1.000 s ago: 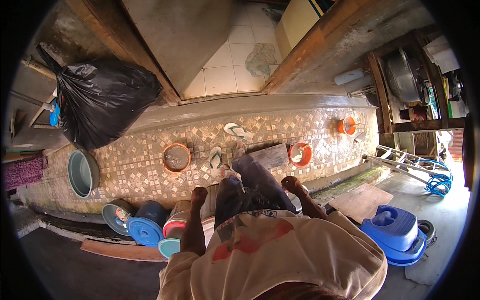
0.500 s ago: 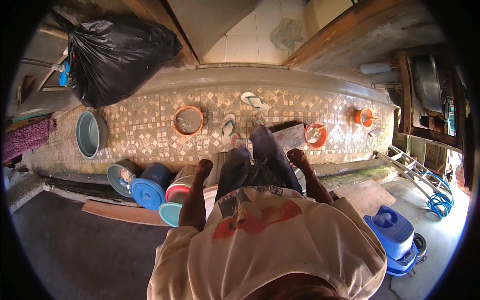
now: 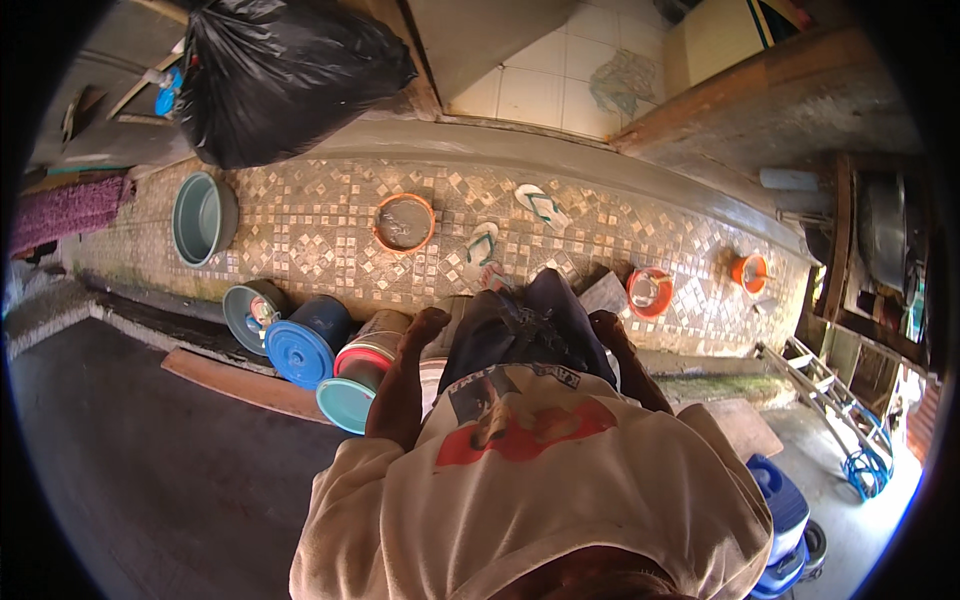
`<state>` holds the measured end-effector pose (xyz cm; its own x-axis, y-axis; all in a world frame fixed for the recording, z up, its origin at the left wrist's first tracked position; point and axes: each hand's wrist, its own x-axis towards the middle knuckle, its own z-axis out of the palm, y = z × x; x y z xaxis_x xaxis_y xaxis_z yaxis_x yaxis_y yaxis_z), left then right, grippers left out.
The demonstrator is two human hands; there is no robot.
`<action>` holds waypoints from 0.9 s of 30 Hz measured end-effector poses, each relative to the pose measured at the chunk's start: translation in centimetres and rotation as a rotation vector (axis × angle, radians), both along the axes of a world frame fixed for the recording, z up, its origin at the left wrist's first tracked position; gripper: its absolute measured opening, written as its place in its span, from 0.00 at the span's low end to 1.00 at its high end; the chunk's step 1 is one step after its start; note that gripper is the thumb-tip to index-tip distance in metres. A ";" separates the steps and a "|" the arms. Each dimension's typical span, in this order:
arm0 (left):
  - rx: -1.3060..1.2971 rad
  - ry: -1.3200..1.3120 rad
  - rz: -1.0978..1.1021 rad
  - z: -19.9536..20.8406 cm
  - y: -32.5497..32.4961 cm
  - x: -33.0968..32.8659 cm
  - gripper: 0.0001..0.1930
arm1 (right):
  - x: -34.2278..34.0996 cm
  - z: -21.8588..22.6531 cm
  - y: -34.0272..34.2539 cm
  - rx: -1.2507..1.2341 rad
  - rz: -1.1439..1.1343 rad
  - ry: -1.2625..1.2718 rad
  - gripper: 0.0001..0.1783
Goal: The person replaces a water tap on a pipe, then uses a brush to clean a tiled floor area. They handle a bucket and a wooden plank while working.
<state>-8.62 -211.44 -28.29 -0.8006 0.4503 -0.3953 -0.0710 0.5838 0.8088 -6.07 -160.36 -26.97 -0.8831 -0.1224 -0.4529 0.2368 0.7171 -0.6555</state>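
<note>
My left hand (image 3: pixel 427 326) hangs beside my left thigh with the fingers curled in, and nothing shows in it. The nearest things to it are the tubs and pails, among them a light tan pail with a red rim (image 3: pixel 372 340). On the other side my right hand (image 3: pixel 607 326) is by my right thigh, its fingers also folded and no object visible in it. A grey slab (image 3: pixel 604 294) and an orange-red bucket (image 3: pixel 650 292) with something pale inside lie just beyond. Two white flip-flops with green straps, one the nearer flip-flop (image 3: pixel 482 246), rest ahead of my foot (image 3: pixel 494 277).
An orange basin (image 3: pixel 404 222) of greyish contents and a grey-green tub (image 3: pixel 203 220) stand on the mosaic floor (image 3: pixel 310 215). A black bag (image 3: pixel 290 85) hangs upper left. A blue lidded drum (image 3: pixel 300 352), a smaller orange bucket (image 3: pixel 750 272), a ladder (image 3: pixel 820 385) and blue jugs (image 3: pixel 780 510) surround me.
The view has turned, so the floor and containers sit tilted, lower at the right. My hands stay beside my thighs, still curled. My right foot has dropped from sight behind my leg.
</note>
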 end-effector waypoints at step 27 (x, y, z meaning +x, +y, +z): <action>0.492 0.224 0.431 -11.9 -2.4 -39.0 0.31 | -9.6 -9.1 7.1 -0.119 -0.432 -0.219 0.22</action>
<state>-47.58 -213.80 -40.21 -0.9869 0.1583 -0.0305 -0.0143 0.1021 0.9947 -15.63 -153.28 -36.04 -0.7504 0.1715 -0.6383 0.6368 0.4464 -0.6287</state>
